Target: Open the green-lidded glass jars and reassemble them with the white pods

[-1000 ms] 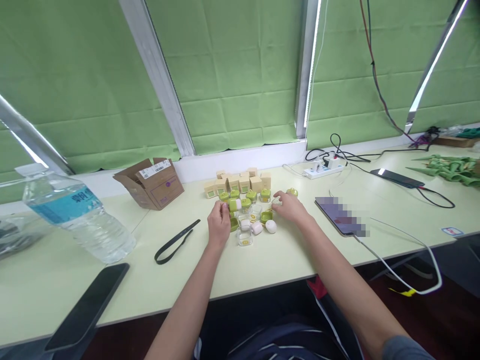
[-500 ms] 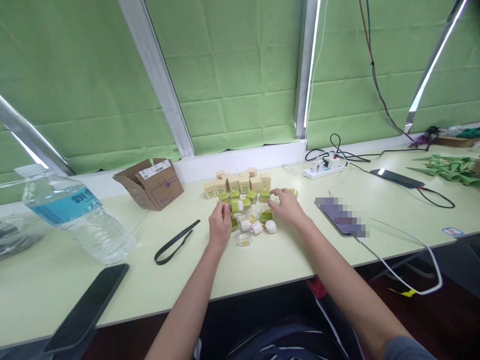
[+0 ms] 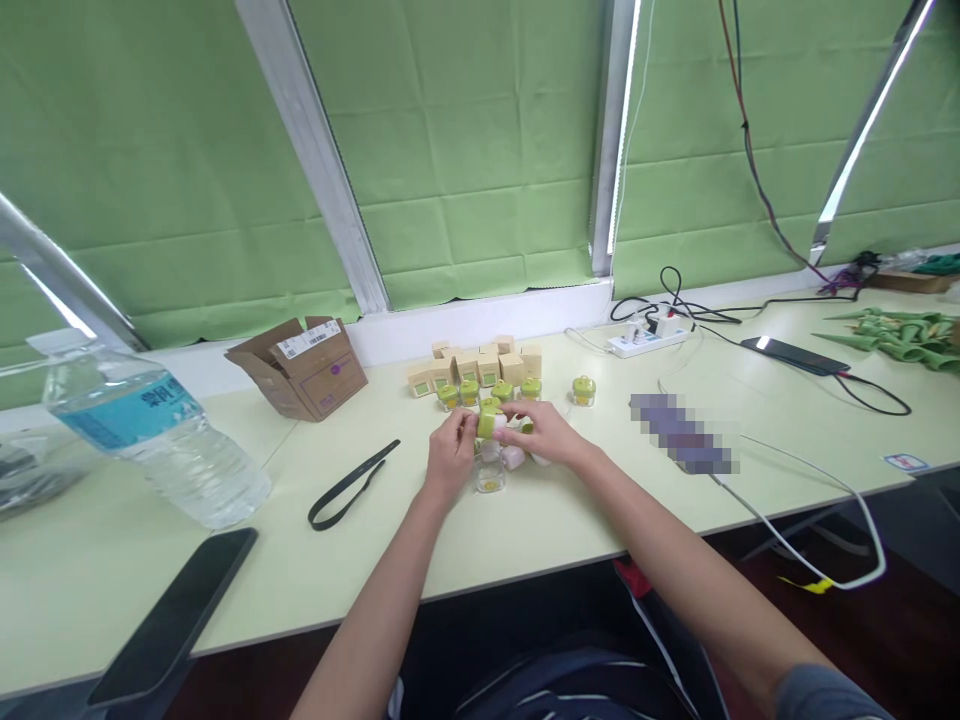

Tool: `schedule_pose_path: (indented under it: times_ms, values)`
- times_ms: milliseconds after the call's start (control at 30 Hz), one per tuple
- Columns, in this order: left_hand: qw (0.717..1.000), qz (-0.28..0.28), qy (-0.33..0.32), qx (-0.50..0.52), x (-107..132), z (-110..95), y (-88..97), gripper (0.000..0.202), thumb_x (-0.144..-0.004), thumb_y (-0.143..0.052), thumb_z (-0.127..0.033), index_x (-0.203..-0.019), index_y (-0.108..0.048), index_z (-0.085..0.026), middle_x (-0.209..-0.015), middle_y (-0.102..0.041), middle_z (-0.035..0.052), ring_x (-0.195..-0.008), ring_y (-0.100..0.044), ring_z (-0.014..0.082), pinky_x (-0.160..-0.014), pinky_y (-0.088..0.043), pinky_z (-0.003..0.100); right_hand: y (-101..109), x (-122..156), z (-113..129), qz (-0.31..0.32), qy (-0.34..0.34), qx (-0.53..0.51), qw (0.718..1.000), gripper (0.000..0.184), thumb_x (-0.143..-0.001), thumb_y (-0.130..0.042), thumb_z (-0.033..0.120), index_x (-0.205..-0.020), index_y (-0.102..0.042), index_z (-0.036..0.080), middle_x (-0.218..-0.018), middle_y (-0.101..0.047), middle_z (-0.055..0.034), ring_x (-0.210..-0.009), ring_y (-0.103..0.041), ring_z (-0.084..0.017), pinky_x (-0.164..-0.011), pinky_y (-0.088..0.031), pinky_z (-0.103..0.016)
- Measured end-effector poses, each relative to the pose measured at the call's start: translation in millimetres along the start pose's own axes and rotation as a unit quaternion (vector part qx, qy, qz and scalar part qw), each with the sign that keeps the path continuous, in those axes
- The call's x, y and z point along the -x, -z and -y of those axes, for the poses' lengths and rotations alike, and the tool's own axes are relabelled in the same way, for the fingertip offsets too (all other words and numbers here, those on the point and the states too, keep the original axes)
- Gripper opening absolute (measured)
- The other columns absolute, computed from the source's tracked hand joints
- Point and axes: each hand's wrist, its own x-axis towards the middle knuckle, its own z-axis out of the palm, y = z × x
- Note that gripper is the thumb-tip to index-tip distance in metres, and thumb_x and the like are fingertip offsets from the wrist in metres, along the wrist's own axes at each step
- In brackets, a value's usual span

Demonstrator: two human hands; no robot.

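Green cap [image 3: 489,418] in left hand [image 3: 451,452], bottle label [image 3: 112,410] (Chinese characters [image 3: 159,391])

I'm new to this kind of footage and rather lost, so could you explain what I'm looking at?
There's no machine here: a camera worn on a person's head looks forward and down at their own bare hands. The left hand holds a small green-and-white piece; the right hand reaches its white side, though whether it grips is hard to tell. On the table, green-topped containers stand before small beige boxes. Toward the left are a cardboard box, a black strap and a water bottle.
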Motion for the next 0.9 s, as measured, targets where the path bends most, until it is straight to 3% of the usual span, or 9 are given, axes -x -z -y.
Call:
schedule_pose_path:
  times_ms: [100,300,467,667,900]
  values:
    - [1.0,0.02,-0.006,0.012,0,-2,-0.8,0.029,-0.097,-0.041,-0.042,-0.085,-0.056,-0.02,-0.079,-0.059,0.0004,-0.072,-0.054,0.0147,-0.069,-0.04,0.026,-3,0,-1,0.008,0.006,0.014,1.0,0.036,-0.083,-0.066,0.051,-0.098,-0.071,0.018,-0.088,-0.07,-0.0028,-0.078,-0.061,-0.016,-0.069,-0.046,-0.027]
    - [0.999,0.0,0.012,0.033,-2,-2,-0.2,0.025,-0.096,-0.045,-0.04,-0.104,-0.059,-0.021,-0.104,-0.065,0.0061,-0.09,-0.061,0.0182,-0.077,-0.046,0.029,-3,-2,-7,-0.011,0.015,0.046,0.999,0.037,-0.083,-0.07,0.046,-0.109,-0.071,0.021,-0.094,-0.071,-0.0055,-0.082,-0.061,-0.017,-0.072,-0.049,-0.029]
    - [0.999,0.007,-0.025,0.032,0,-6,0.9,0.029,-0.094,-0.05,-0.038,-0.118,-0.058,-0.024,-0.118,-0.06,0.0076,-0.099,-0.06,0.0181,-0.087,-0.047,0.031,-5,-1,-11,0.004,0.014,0.081,0.997,0.047,-0.087,-0.066,0.044,-0.129,-0.062,0.024,-0.101,-0.067,-0.0079,-0.088,-0.061,-0.02,-0.08,-0.05,-0.035]
    - [0.999,0.013,-0.038,0.003,3,-11,-0.8,0.035,-0.088,-0.06,-0.039,-0.119,-0.059,-0.024,-0.116,-0.06,0.0077,-0.107,-0.058,0.0212,-0.091,-0.047,0.034,-11,0,-12,0.016,0.049,0.1,0.994,0.046,-0.092,-0.061,0.035,-0.136,-0.055,0.027,-0.109,-0.062,-0.0085,-0.097,-0.06,-0.022,-0.087,-0.05,-0.038]
    - [0.999,0.024,-0.01,0.034,0,-7,-0.9,0.036,-0.088,-0.059,-0.042,-0.119,-0.061,-0.023,-0.115,-0.066,0.0069,-0.098,-0.062,0.02,-0.086,-0.048,0.032,-11,0,-12,0.013,0.05,0.116,0.992,0.047,-0.094,-0.055,0.042,-0.139,-0.052,0.027,-0.111,-0.058,-0.0096,-0.103,-0.058,-0.024,-0.09,-0.051,-0.041]
